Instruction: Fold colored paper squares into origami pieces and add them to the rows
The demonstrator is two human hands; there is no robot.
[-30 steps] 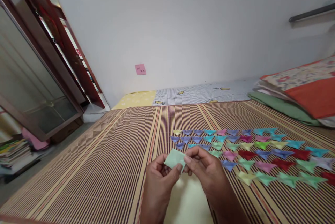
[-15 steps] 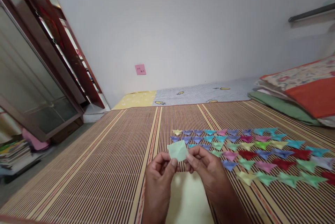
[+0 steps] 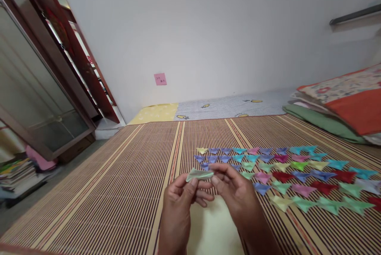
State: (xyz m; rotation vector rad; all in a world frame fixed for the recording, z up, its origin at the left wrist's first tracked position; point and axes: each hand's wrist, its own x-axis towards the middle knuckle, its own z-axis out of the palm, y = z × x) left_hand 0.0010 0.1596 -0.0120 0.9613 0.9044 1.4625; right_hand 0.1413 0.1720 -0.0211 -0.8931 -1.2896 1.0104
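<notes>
Both of my hands hold one small pale green folded paper (image 3: 199, 175) low in the middle of the view, above a striped woven mat (image 3: 119, 183). My left hand (image 3: 181, 199) pinches its left end with thumb and forefinger. My right hand (image 3: 232, 191) pinches its right end. The paper lies almost flat, seen edge-on. Just beyond and to the right of my hands, several rows of small folded paper pieces (image 3: 282, 171) in blue, green, pink, red and yellow lie on the mat.
A pale yellow sheet (image 3: 212, 231) lies on the mat under my wrists. Folded bedding and a patterned pillow (image 3: 342, 104) are stacked at the right. A glass-fronted wooden door (image 3: 38, 88) and a pile of books (image 3: 16, 171) stand at the left. A white wall is behind.
The green paper faced the camera before; now it is tipped flat and edge-on between my fingers. Both hands stayed in about the same place.
</notes>
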